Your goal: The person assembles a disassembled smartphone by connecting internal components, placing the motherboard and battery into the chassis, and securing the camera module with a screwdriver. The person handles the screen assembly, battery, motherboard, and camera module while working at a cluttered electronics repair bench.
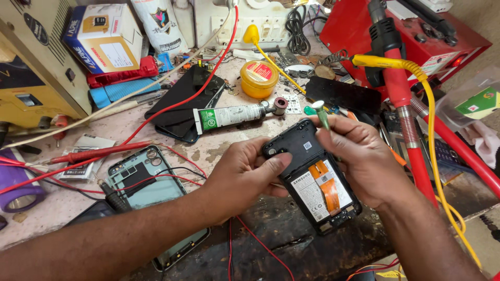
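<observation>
Both forearms reaching in from the near edge, meeting over the middle of the table (219, 151)

Left hand (245, 174) closed around the left side of an opened phone (312, 177), thumb pressed across its dark upper back, fingers wrapped underneath; grip firm on the phone

Right hand (359, 156) cupping the phone's right edge from behind while pinching a small green-handled screwdriver (322, 115) between thumb and forefinger, handle pointing up and away, tip hidden behind the phone's top edge; grip closed on the screwdriver

Phone held tilted above the dark near part of the table, back cover off, white-labelled battery and an orange flex ribbon showing, camera end far-left, charging end near-right

To the left, lying flat on the table: a pale green phone back frame (148, 184) with thin red and black wires crossing it, and a red probe (99, 152) just beyond

Farther off: a white-and-green tube (232, 115) on its side, a black phone (185, 101) beside it, a round yellow tin (259, 78) behind

On the right, well apart from the hands: a red hose (403, 99) and a yellow cable (435, 114) running toward a red machine (416, 31)
</observation>
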